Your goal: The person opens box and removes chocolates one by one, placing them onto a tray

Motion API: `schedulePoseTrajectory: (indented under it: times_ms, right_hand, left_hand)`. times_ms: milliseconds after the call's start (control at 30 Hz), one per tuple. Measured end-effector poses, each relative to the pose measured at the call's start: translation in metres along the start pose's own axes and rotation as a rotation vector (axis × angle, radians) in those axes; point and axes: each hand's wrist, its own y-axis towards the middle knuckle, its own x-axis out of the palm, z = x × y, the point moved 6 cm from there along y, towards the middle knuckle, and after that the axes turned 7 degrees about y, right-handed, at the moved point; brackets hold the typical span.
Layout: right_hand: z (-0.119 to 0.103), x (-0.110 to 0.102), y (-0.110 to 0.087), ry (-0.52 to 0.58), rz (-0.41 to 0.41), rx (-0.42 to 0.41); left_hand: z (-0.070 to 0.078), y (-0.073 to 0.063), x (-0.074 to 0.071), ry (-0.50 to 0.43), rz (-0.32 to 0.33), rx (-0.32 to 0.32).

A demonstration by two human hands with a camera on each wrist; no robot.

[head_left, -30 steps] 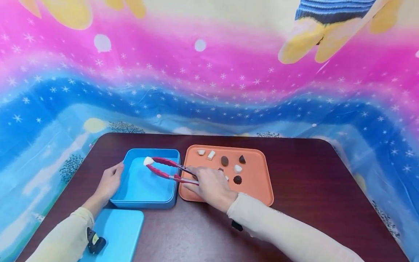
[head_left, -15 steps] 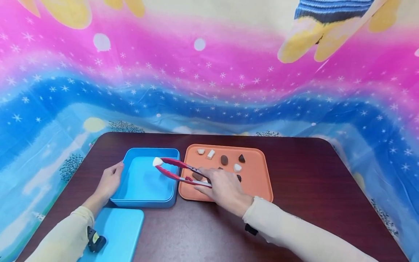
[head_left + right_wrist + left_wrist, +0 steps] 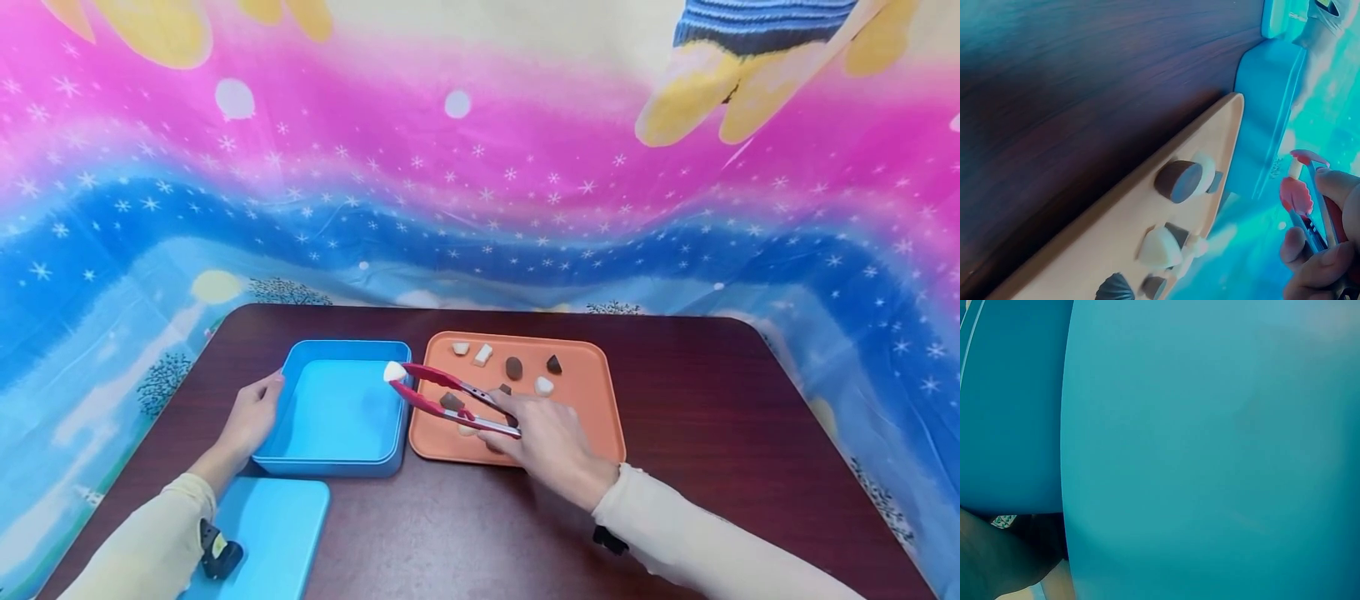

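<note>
In the head view my right hand [image 3: 551, 437] grips red-tipped tongs [image 3: 442, 396], which pinch a small white chocolate piece [image 3: 393, 372]. The piece is above the right rim of the blue box [image 3: 341, 468]. In the right wrist view the thumb and fingers [image 3: 1329, 269] close around the tongs' metal arms. My left hand [image 3: 251, 417] holds the box's left wall, thumb by the rim; its other fingers are partly hidden. Beneath the right hand lies an orange tray [image 3: 600, 442] with several white and brown chocolate pieces, among them a ridged dark one [image 3: 1115, 287].
A light-blue lid [image 3: 277, 533] lies in front of the box, under the left forearm. The dark wooden table [image 3: 690, 400] extends to the right of the tray. A printed cloth [image 3: 480, 208] hangs behind the table.
My right hand has moved right, carrying the tongs and the white chocolate piece from over the box's middle to its right rim. The left hand and box stay in place.
</note>
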Motion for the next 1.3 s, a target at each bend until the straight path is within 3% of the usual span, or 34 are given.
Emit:
schedulePoseTrajectory:
  times_ms: [433,933,1300]
  right_hand:
    - [0.02,-0.012,-0.014,0.019,0.048,0.007]
    - [0.036,-0.026,-0.031,-0.054,0.08,-0.003]
    - [0.055,-0.035,-0.044,-0.06,0.071,0.041]
  left_hand:
    - [0.0,0.0,-0.001,0.008,0.01,-0.001]
    - [0.0,0.002,0.0,0.003,0.012,-0.007]
    - [-0.001,0.002,0.0,0.012,0.012,-0.015]
